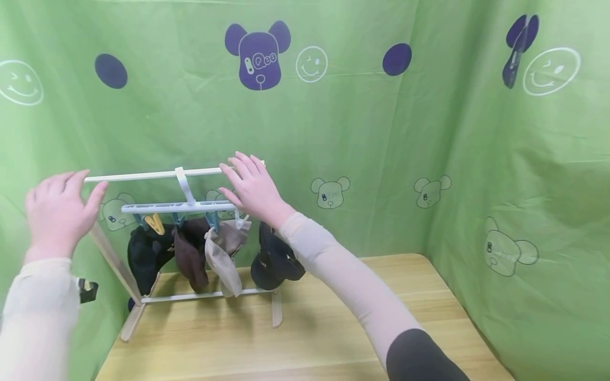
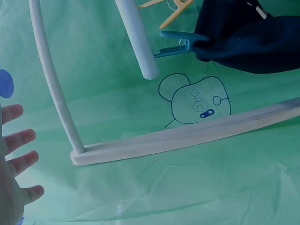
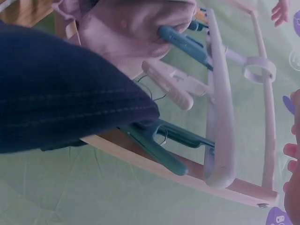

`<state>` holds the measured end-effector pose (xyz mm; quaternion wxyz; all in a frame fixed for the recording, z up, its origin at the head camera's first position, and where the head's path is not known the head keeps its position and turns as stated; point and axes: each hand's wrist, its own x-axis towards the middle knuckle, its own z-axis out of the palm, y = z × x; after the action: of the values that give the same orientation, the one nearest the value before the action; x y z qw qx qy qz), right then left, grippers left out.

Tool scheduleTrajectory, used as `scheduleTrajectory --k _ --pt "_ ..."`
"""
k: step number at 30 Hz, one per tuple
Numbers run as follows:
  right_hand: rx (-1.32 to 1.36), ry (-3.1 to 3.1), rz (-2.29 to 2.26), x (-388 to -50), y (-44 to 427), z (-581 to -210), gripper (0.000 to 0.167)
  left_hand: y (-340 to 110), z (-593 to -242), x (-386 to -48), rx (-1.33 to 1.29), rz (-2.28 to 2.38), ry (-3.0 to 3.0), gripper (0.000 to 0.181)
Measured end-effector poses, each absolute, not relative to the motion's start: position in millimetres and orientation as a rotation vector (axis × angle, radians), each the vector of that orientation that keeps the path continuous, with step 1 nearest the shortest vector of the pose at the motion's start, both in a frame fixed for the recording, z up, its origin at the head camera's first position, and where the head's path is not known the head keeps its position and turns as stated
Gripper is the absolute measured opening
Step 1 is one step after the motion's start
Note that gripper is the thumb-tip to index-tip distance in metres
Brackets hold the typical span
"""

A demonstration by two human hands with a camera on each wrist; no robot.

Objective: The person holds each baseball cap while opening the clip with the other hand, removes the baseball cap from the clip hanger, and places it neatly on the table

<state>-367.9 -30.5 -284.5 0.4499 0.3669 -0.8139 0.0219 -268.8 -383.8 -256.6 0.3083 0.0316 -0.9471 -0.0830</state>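
A white clip hanger [image 1: 157,208] hangs by its hook from the top bar of a small rack [image 1: 133,177]. From its clips hang a black cap [image 1: 141,256], a brown cap [image 1: 190,259], a beige cap [image 1: 226,267] and a navy cap [image 1: 269,259]. My left hand [image 1: 59,214] is by the bar's left end, fingers spread and apart from the rack in the left wrist view. Near the right end is my right hand [image 1: 257,188], its fingers extended; the right wrist view shows it beside the bar, holding nothing. A teal clip [image 3: 154,147] pinches the navy cap's brim.
The rack's feet [image 1: 132,323] stand on a wooden table [image 1: 333,328]. Green patterned curtain [image 1: 362,132] closes off the back and sides. A yellow clip [image 1: 154,224] and a white clip [image 3: 168,84] are also on the hanger.
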Motion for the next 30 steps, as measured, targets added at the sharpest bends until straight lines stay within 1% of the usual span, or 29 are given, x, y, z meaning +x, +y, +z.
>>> scheduleTrajectory --k 6,16,23,30 --pt "0.839 -2.127 -0.037 -375.1 -38.3 -279.5 0.055 -389.0 -253.8 -278.3 0.152 -0.238 -2.566 0.076" --pt "0.717 -2.331 -0.139 -382.3 -49.2 -280.7 0.066 -395.8 -252.0 -294.8 0.203 -0.205 -2.621 0.082" --pt "0.674 -2.377 -0.207 -383.2 -50.5 -283.0 0.077 -394.8 -250.7 -306.4 0.195 -0.233 -2.656 0.083" --pt "0.660 -2.332 -0.246 -385.7 -51.6 -288.1 0.080 -396.7 -255.2 -312.2 0.247 -0.260 -2.680 0.086"
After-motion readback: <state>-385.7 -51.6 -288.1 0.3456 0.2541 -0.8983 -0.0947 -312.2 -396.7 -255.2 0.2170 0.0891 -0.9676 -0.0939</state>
